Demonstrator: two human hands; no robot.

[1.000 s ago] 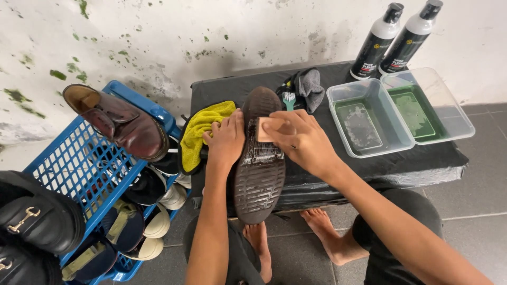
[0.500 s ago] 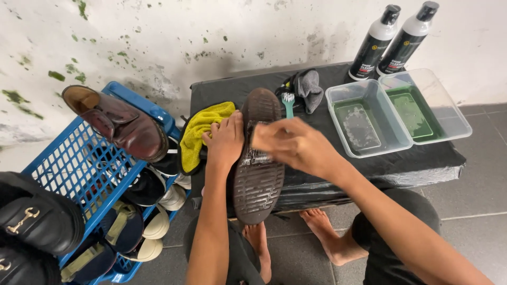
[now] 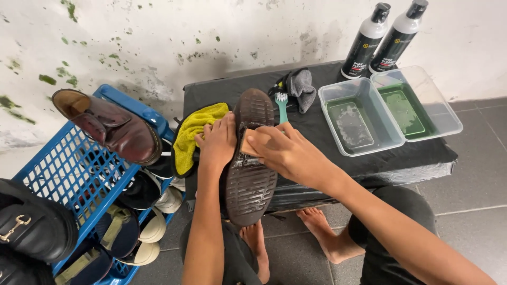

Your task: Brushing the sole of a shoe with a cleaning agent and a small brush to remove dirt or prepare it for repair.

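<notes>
A dark brown shoe [image 3: 251,184] lies sole up on the black low table [image 3: 322,132], its heel toward me and wet foam on the tread. My left hand [image 3: 216,140] grips the shoe's left edge, next to a yellow cloth [image 3: 193,132]. My right hand [image 3: 285,150] presses a tan wooden brush [image 3: 249,142] onto the middle of the sole.
Two clear tubs [image 3: 391,108] with greenish liquid and two black-and-white bottles [image 3: 380,37] stand at the table's right. A teal brush [image 3: 281,103] and grey cloth [image 3: 301,87] lie behind the shoe. A blue basket [image 3: 58,179] of shoes stands left, a brown shoe [image 3: 108,126] on its rim. My bare feet [image 3: 317,227] rest below.
My right hand has slid the brush back and forth across the sole's middle. The left hand and the shoe stay where they were.
</notes>
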